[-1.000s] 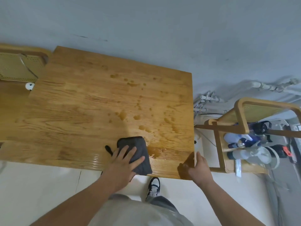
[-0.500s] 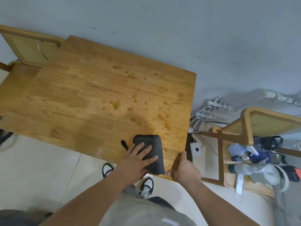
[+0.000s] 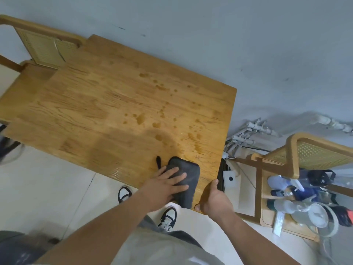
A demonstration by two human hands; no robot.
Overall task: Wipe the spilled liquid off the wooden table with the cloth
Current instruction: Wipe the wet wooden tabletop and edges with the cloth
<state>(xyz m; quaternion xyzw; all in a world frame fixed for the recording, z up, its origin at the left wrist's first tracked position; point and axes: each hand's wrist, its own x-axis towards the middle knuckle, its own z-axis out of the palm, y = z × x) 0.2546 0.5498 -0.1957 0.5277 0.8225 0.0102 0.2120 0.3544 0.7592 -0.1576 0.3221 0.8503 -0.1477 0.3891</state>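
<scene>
Grey cloth lies at the near right corner of the wooden surface, under the left hand, whose spread fingers press it flat. Just beside it, the right hand grips the corner edge. Spilled droplets dot the wood beyond.

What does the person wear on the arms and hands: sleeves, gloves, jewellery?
Nothing can be seen on them. The left hand and the right hand have no gloves, and no ring, watch or bracelet is in view. The left forearm and the right forearm are bare, with no sleeve over the parts shown.
</scene>
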